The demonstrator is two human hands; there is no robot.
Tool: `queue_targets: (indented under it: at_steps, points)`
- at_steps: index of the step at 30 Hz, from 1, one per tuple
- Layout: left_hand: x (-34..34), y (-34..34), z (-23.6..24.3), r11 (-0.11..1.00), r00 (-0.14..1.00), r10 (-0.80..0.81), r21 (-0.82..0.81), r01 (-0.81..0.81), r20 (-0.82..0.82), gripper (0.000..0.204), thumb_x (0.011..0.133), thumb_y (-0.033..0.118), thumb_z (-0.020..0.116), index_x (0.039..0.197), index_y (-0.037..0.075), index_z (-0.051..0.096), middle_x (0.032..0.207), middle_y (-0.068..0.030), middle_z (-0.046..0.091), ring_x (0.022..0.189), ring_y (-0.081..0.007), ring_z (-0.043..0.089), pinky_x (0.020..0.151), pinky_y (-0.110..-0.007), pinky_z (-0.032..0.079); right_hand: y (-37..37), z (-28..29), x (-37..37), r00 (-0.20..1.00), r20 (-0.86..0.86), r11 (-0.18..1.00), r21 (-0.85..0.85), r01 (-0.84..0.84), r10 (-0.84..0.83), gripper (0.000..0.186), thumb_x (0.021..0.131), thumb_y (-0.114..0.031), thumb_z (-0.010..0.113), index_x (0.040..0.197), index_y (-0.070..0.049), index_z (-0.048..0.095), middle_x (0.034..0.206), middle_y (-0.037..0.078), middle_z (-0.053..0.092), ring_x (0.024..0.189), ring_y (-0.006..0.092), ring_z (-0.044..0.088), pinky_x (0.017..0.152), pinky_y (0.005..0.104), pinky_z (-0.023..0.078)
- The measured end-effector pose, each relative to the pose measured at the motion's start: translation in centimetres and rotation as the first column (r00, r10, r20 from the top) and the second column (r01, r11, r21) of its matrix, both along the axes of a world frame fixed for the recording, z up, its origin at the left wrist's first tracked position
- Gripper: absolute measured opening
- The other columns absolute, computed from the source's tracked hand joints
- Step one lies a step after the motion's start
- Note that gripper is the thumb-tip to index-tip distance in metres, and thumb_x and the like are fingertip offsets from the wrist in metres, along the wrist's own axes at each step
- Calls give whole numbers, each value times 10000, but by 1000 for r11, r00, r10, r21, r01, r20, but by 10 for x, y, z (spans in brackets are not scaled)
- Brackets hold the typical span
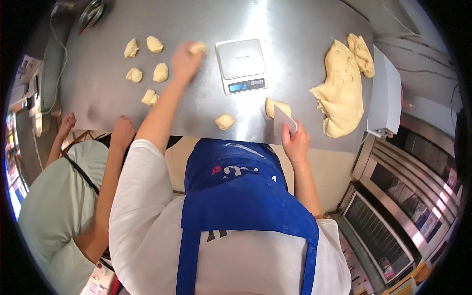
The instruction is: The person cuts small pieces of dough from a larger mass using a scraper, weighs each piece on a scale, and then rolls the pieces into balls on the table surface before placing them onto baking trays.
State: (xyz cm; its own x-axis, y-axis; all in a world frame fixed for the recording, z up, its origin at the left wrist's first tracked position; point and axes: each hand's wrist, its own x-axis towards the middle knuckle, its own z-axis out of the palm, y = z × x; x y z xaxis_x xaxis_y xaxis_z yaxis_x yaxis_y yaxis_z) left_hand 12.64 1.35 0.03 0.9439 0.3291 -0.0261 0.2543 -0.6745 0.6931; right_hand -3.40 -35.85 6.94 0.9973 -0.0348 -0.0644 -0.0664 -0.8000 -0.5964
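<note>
Over the table left of the scale, my left hand (185, 63) is closed on a piece of dough (197, 48), slightly smeared by motion. My right hand (297, 143) grips a flat, pale dough scraper (283, 120). Its blade stands against a dough piece (270, 106) and hides part of it. One more dough lump (225, 122) lies near the front edge. Between my hands, farther back, sits a white digital kitchen scale (241, 59) with a bare platform and a lit blue display. A large mass of dough (342, 91) rests at the right.
Several dough lumps (155, 44) are grouped on the left of the steel table (196, 22). Another dough chunk (361, 55) touches the big mass. A metal bowl (91, 14) stands far left. A co-worker in pale green (64, 196) is at my left; a white box (385, 93) adjoins the right edge.
</note>
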Motion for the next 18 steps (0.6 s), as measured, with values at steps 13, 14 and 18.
queue_targets:
  at_steps: [13,14,18]
  points:
    - [-133,-67,20,361,392,-908,195,912,-150,559,728,295,797,1224,104,626,1424,-140,510,1337,-324,459,1083,-455,401,-43,-58,-43,813,-184,731,362,578,-552,329,898,-171,674,1129,58,621,1030,154,716,942,221,679,856,352,521]
    - [-144,-66,12,360,391,-908,196,912,-151,559,728,295,797,1224,104,626,1424,-140,510,1337,-324,459,1083,-455,401,-43,-62,-44,790,-215,699,374,610,-574,325,896,-162,677,1129,57,622,1037,149,714,946,217,674,861,349,518]
    - [-142,-65,-3,664,612,-741,-168,728,-277,526,730,186,764,1230,104,624,1342,-157,583,1243,-327,551,1027,-399,464,-40,-77,-50,765,-269,645,417,640,-585,323,890,-146,679,1132,61,621,1045,146,713,960,212,670,869,342,514]
